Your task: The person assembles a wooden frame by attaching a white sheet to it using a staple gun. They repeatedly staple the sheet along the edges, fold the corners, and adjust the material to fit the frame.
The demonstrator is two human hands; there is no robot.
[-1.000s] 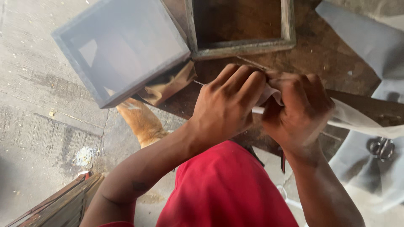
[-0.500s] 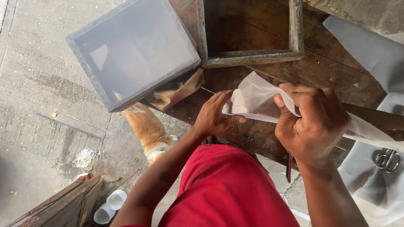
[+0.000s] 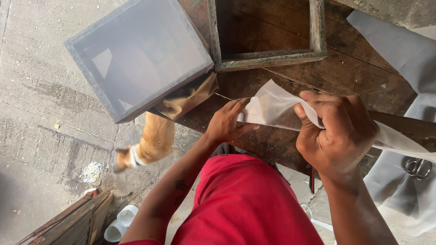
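Head view: translucent sheet (image 3: 277, 106) lengthwise left-right, each end pinched in left hand (image 3: 225, 121), right hand (image 3: 338, 131) grip.

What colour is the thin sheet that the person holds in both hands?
The sheet is translucent white, almost milky. The head view shows it best, against the dark wooden table.

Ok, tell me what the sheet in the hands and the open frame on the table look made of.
Sheet: thin translucent white paper or plastic film, matte; it creases softly between the left hand and right hand. Open frame: looks like weathered wood, rough with worn greenish edges. Table: dark, scarred wooden planks.
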